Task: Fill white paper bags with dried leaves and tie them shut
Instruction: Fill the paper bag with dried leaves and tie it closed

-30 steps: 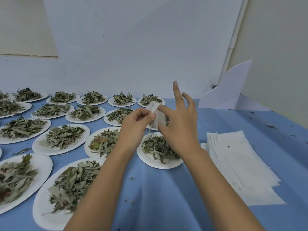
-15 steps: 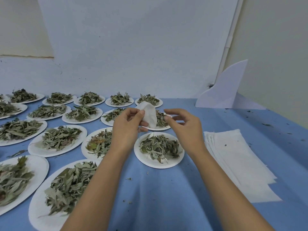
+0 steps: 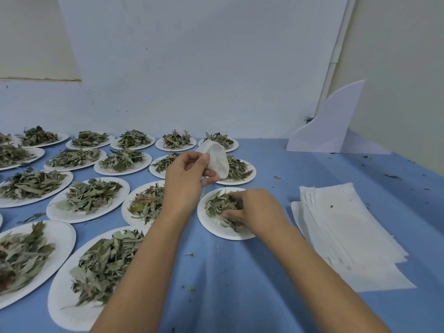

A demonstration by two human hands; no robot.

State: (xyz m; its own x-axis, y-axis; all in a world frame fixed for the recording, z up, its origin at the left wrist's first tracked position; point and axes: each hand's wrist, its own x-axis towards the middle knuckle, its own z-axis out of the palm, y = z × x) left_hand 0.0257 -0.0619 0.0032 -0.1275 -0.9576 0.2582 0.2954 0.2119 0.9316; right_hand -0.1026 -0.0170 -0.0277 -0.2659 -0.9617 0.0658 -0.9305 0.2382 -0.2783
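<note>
The left hand [image 3: 186, 179] is raised, pinching a white paper bag [image 3: 217, 158]; the right hand [image 3: 255, 211] reaches palm-down, fingers curled into dried leaves [image 3: 219, 204] on a plate [image 3: 209, 223].

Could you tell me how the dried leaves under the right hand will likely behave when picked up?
The leaves look thin and curled, so probably light and brittle. They lie in a loose tangle, so the right hand may lift a clump and shed bits, like the crumbs on the blue cloth.

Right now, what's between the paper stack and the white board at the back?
Between the paper stack and white board: only blue cloth with scattered leaf crumbs, in the head view.
</note>
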